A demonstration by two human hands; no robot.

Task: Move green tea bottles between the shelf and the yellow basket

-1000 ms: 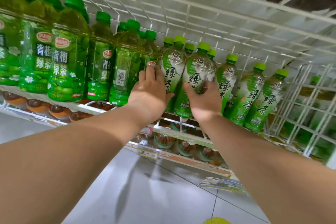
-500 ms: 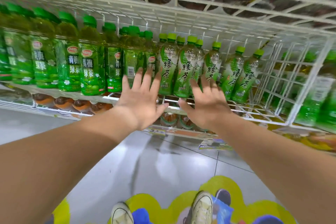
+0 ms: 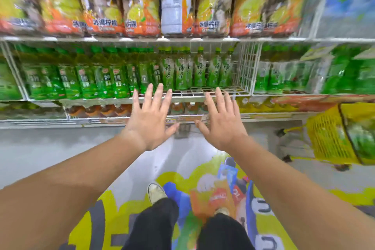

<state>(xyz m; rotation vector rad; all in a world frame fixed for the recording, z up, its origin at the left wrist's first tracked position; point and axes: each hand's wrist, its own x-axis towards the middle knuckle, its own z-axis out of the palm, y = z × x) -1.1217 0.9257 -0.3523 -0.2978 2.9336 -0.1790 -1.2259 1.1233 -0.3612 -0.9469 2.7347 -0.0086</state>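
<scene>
Several green tea bottles (image 3: 199, 69) with light green caps stand in a row on the white wire shelf (image 3: 203, 93), at the middle of the view. My left hand (image 3: 151, 119) and my right hand (image 3: 220, 122) hover in front of the shelf edge, below the bottles, fingers spread and holding nothing. Neither hand touches a bottle. The yellow basket (image 3: 328, 138) stands on the floor at the right, with green bottles (image 3: 361, 138) blurred inside it.
Darker green bottles (image 3: 85, 79) fill the shelf to the left. Lemon drink bottles (image 3: 140, 6) line the shelf above. A white wire divider (image 3: 246, 67) closes the tea section on the right. My legs and shoes stand on a coloured floor sticker (image 3: 182, 199).
Both hands let go of the bottles and drew back from the shelf, fingers spreading. The view pulled away and down, and the yellow basket came into sight at the right.
</scene>
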